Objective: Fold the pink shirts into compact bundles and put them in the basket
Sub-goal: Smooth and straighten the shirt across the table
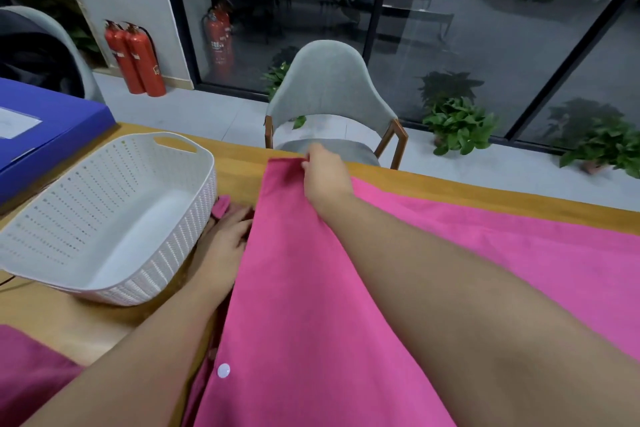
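The pink shirt [329, 288] lies spread on the wooden table [242, 156], to the right of the basket [104, 218]. The right hand [323, 173] pinches the far corner of a folded panel, fingers curled round the cloth edge. The left hand [227, 236] rests beside the panel near the basket wall, fingers extended and fairly flat; their tips pass under the fold, so whether they hold cloth cannot be determined.

Procedure for the current fold, as judged here:
- Keep the far corner taut while laying the panel down
- Align the folded edge straight along the shirt's length
- Smooth the panel flat with the left hand before the next fold
- Keep the white button [223, 370] placket free of creases

Basket: white, perforated, one handle slot visible. No bundle is visible inside
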Available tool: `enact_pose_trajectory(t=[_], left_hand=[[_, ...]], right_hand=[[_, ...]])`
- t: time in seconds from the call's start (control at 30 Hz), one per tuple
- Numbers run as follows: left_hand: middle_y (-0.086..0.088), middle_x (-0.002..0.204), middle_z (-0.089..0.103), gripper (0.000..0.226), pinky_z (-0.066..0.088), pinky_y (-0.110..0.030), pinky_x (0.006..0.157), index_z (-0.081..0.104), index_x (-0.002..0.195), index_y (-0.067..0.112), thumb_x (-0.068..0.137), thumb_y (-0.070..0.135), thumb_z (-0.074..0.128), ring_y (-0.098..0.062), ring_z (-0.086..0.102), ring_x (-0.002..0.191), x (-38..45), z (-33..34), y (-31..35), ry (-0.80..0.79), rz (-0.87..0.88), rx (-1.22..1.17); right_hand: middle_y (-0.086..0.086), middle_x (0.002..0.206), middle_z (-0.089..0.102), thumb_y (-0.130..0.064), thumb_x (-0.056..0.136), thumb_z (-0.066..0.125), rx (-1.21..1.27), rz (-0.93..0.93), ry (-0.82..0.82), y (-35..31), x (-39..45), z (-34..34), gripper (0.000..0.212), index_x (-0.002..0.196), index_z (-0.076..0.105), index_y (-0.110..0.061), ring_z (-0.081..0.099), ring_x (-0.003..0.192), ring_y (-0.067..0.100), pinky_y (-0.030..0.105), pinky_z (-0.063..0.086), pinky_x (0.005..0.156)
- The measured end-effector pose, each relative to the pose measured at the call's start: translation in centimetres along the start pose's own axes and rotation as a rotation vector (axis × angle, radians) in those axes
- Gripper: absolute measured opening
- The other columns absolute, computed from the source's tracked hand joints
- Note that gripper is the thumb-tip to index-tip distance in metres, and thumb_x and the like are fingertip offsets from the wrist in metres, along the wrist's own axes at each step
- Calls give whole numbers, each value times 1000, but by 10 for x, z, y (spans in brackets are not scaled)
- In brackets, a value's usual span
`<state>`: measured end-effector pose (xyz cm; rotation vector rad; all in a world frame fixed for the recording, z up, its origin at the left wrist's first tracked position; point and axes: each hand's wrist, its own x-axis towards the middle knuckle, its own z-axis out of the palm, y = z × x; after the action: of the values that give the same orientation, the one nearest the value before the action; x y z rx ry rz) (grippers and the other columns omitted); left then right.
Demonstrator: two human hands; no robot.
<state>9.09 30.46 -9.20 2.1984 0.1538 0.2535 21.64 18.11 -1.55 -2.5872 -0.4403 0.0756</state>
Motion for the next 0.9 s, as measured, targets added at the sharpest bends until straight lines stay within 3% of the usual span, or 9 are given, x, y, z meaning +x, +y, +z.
enact_pose_trajectory(t=[0.03,0.1,0.2,0.27,0.43,0.6,0.73,0.83,0.9], left_hand=[[7,132,55,33,33,-39,109,71,105,26,83,16,47,-20,48,126,0,0,0,44,-20,-21],[4,133,51,38,18,-22,111,73,102,12,84,12,40,-11,36,132,-2,1,6,156,-142,-61],[8,129,51,37,17,-17,106,72,86,16,86,33,39,-4,32,131,-3,3,9,171,-164,-32],[5,134,52,21,19,-18,105,68,77,20,91,31,57,-1,32,128,-2,3,5,177,-151,23],[-4,134,54,15,21,-19,102,65,73,20,87,18,65,-12,39,130,0,6,3,210,-135,139],[-1,129,54,16,19,-8,94,64,74,14,90,16,62,-12,39,130,0,7,10,201,-168,119],[11,104,50,16,14,11,75,67,74,4,88,11,63,4,36,115,-1,8,14,222,-183,93],[13,92,52,23,21,6,71,66,70,2,90,13,62,18,41,91,-3,7,13,218,-188,121],[5,110,57,28,25,-6,84,67,70,2,92,17,58,7,44,110,-2,7,9,225,-186,187]], right_hand=[[19,115,60,-3,97,41,-29,20,-42,3,2,10,20,114,49,-4,56,107,35,35,38,73],[19,121,58,-1,96,41,-67,43,-90,6,5,23,23,118,49,-2,54,113,35,37,42,82],[19,124,57,-1,97,37,-85,73,-99,10,11,34,26,121,48,-1,53,116,35,38,43,88],[19,124,57,-7,99,39,-85,91,-97,12,16,40,25,121,48,-2,53,116,35,38,44,88],[11,118,55,-43,94,53,-138,-22,-151,12,25,50,38,118,52,-13,51,111,29,37,44,82],[10,112,57,-31,100,43,-137,-131,-146,14,31,53,25,111,53,-10,55,102,29,32,34,68],[8,98,56,-28,103,37,-142,-116,-143,12,35,53,22,111,49,-12,52,89,28,33,32,64],[4,89,49,-22,103,36,-171,-89,-161,8,39,56,15,110,46,-13,49,84,24,32,32,60],[7,94,53,-17,102,37,-181,-73,-164,6,41,58,12,110,45,-14,53,89,26,34,35,63]])
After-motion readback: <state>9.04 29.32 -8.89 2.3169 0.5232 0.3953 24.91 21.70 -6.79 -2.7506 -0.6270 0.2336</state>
